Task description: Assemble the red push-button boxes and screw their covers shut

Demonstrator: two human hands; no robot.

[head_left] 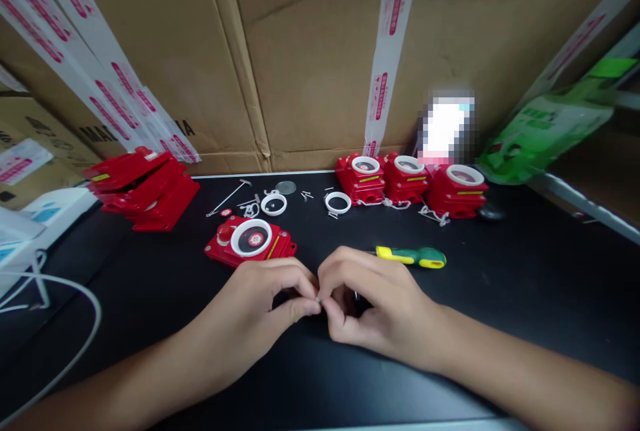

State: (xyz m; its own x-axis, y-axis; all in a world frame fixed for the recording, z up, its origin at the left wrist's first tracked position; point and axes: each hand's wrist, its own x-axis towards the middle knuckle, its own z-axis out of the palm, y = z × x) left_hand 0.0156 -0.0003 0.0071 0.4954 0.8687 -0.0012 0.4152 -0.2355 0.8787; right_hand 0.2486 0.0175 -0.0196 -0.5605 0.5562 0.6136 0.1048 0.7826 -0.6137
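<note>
My left hand [265, 301] and my right hand [373, 297] meet over the black table [525, 284], fingertips pinched together on a tiny metal part [319, 299], probably a screw. Just beyond the left hand lies a red device with a white ring and dark round face [250, 241]. A green and yellow screwdriver [413, 257] lies just behind my right hand.
Three red units with white rings [407, 181] stand in a row at the back. A stack of red covers [143, 187] sits at the back left. Loose white rings [273, 204], screws and a small tool lie between. Cardboard boxes [310, 51] wall the rear. A white cable [60, 297] curves at left.
</note>
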